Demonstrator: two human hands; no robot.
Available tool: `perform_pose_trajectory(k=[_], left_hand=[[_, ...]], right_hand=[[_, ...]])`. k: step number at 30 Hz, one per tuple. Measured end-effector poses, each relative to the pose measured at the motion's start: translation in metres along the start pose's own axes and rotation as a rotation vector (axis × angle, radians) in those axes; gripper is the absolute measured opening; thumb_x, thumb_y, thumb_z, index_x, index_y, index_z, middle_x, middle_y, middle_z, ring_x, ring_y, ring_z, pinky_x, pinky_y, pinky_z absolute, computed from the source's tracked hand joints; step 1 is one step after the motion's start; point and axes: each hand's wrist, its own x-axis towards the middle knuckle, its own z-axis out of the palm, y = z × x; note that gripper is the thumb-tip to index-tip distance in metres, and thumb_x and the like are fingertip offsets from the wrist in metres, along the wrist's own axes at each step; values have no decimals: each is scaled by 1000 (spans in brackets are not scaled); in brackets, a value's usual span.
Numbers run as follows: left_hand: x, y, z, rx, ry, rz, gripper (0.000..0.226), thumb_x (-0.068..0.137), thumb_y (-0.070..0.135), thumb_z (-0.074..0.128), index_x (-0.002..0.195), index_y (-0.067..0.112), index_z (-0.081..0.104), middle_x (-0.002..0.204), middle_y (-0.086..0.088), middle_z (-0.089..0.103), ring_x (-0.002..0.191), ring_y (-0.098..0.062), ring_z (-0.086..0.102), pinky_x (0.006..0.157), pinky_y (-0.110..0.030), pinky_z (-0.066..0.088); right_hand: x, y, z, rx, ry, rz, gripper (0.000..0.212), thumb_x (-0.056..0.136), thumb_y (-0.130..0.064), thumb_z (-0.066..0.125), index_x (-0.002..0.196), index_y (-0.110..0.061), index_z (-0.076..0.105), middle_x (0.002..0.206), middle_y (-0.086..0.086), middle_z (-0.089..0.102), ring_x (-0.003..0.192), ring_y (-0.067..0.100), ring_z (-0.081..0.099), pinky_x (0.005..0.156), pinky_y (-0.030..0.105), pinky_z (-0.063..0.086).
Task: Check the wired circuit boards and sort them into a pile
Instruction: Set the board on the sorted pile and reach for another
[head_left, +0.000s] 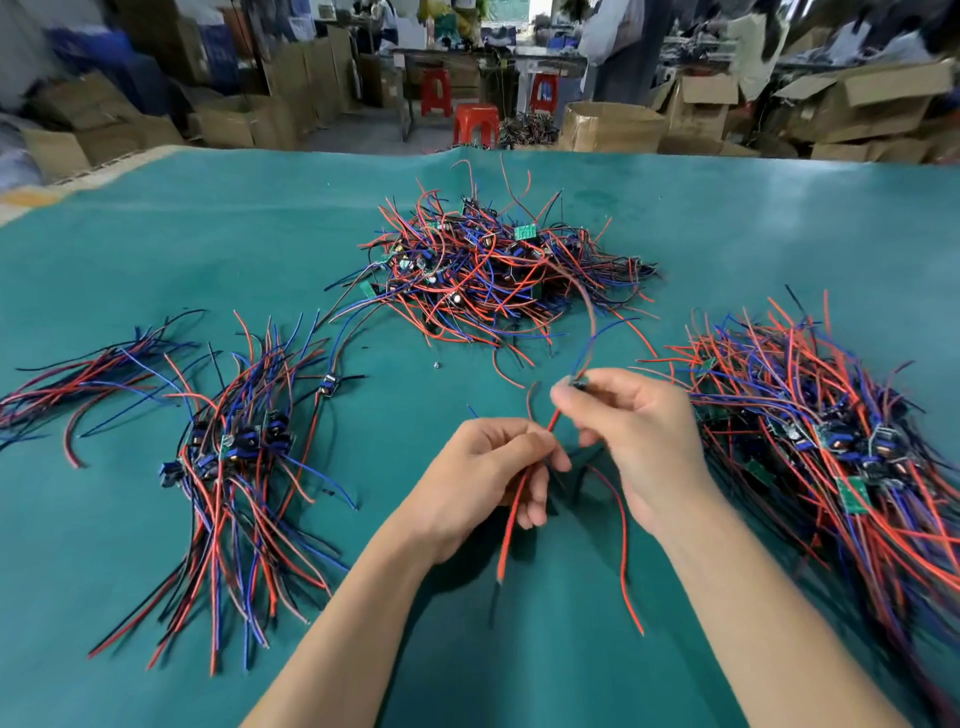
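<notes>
Two hands meet above the green table mat (156, 249): the right hand (641, 441) pinches a small wired board (577, 383) while the left hand (480, 470) grips its red wire (511, 519), with a tangled heap (488, 270) beyond, sorted piles (234, 452) either side, and cardboard boxes (613, 127) behind.

Two bare forearms, no sleeves; left hand (483, 467) and right hand (644, 447) ungloved.

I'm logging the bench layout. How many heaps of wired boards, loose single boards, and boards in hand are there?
Heaps of wired boards: 3: tangled middle heap, left heap, right heap
Loose single board: 1
Held board: 1, right hand, left hand on wires
Total: 5
</notes>
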Motion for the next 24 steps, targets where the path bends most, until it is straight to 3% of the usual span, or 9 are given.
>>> perform_pose_trajectory(k=[3,6,12,15,17,21,24], left_hand=[[-3,3,1,49,-114,-19,28,103,12,46,85,4,66,55,-5,55,43,-15,54,45,-21,43],[-4,5,2,69,-161,-21,28,104,10,43,90,4,66,57,-6,59,47,-16,57,50,-23,43],[-5,6,2,159,-220,-32,28,101,8,45,82,8,66,57,-4,62,48,-15,58,51,-22,43],[-5,4,6,187,-154,-48,23,87,10,46,73,9,64,56,-4,62,47,-15,59,48,-21,45],[-3,3,8,189,-45,-44,23,86,6,46,72,8,63,55,-5,60,46,-16,58,45,-22,45],[-1,2,11,186,60,-37,26,91,-6,44,75,3,62,57,-8,59,46,-19,56,42,-22,44],[-4,4,11,171,98,-2,34,91,-10,45,70,11,62,57,5,64,47,-5,60,45,-17,48]], right_hand=[[9,-4,-14,98,225,21,15,83,-5,79,73,-13,72,62,-5,58,55,9,44,54,20,37],[13,-2,-24,135,327,23,22,83,-7,80,68,-14,66,60,-2,50,54,11,41,53,21,36],[21,-8,-40,208,548,-6,21,86,-6,78,71,-12,65,59,-1,54,52,10,44,54,24,36],[22,-38,-56,267,685,-116,24,89,-6,75,70,-15,64,52,-10,57,47,6,45,51,25,34],[18,-63,-49,252,569,-187,18,86,-8,77,71,-14,69,60,-7,62,50,8,48,51,24,37],[2,-88,29,89,43,-120,1,85,-11,79,85,-11,78,70,0,66,55,8,53,48,18,43],[3,-92,100,149,-138,-1,20,85,-9,79,95,7,73,73,9,65,51,7,55,45,18,46]])
